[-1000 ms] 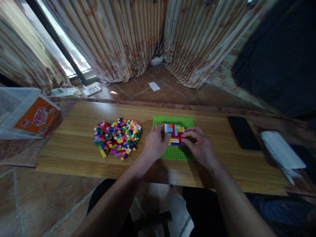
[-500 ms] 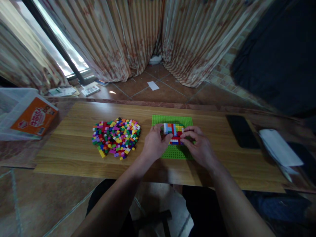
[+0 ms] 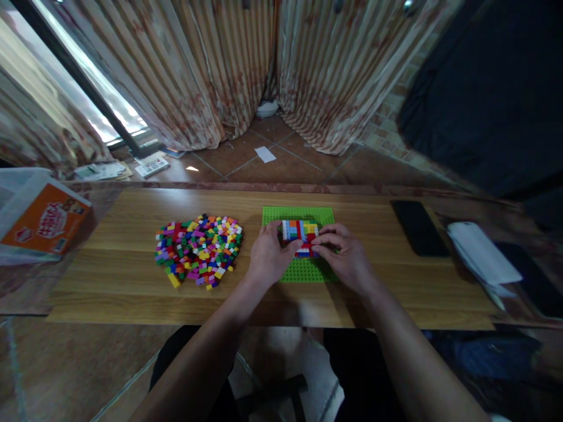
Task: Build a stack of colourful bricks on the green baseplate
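Note:
A block of toy building bricks (image 3: 300,230) in white, red, yellow, blue and orange rests on a green studded baseplate (image 3: 303,274). Its left side is gripped by my left hand (image 3: 271,253), the thumb lying across the front and the fingers curled behind. At the right front corner, my right hand (image 3: 341,255) pinches the block with thumb and fingertips. Whether a single small brick is between those fingertips I cannot tell. The fingers hide both side edges of the block.
Left of the baseplate, a pile of loose coloured bricks (image 3: 200,249) lies on the wooden table (image 3: 132,287). A black phone-like slab (image 3: 420,228) and a white item (image 3: 484,252) are at the right. A clear plastic box (image 3: 26,187) with an orange label stands far left.
The whole view has shifted slightly, so the table appears further left. Both hands stay on the brick block with hardly any visible movement.

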`<action>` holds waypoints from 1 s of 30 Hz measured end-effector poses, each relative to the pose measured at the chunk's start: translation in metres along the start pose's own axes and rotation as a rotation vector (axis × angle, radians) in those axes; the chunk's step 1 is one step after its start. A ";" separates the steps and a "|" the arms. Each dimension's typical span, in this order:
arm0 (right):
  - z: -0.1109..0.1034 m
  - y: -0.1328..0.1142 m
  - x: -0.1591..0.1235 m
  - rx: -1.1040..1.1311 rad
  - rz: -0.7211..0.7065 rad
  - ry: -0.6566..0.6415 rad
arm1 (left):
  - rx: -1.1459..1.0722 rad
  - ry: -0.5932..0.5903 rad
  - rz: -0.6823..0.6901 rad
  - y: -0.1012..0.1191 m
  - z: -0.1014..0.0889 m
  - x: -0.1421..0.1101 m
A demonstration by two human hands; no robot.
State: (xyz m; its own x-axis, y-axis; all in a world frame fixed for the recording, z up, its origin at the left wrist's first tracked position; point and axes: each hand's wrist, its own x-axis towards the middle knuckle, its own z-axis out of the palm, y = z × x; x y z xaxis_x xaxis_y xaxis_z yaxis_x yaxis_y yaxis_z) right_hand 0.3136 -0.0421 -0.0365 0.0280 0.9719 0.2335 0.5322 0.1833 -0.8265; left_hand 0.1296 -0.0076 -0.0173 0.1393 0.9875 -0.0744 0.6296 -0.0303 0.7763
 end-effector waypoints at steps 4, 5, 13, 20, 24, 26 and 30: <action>0.002 0.004 0.000 0.044 0.024 0.007 | 0.047 0.040 0.036 -0.002 0.001 0.000; 0.002 0.006 0.000 0.056 0.037 0.006 | 0.048 0.042 0.048 -0.003 0.001 0.000; -0.008 -0.001 0.002 0.166 0.102 0.073 | -0.010 0.038 0.079 -0.012 0.002 -0.001; -0.016 -0.019 0.017 0.242 0.217 0.520 | -0.263 0.131 0.108 -0.020 -0.021 0.004; 0.002 -0.032 0.014 0.153 0.148 0.461 | -0.396 0.303 0.109 -0.030 -0.049 0.009; 0.015 -0.041 0.010 0.108 0.081 0.379 | -0.472 0.393 0.086 -0.035 -0.066 0.010; 0.044 -0.060 0.001 0.024 -0.065 0.121 | -0.626 0.551 0.033 -0.045 -0.099 0.009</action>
State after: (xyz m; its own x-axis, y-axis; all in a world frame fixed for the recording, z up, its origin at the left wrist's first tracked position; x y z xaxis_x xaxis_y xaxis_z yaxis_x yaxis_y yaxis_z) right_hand 0.2448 -0.0460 -0.0092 0.0968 0.9334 0.3456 0.5160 0.2498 -0.8193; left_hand 0.0269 0.0179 0.0087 -0.3464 0.9269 0.1447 0.0679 -0.1290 0.9893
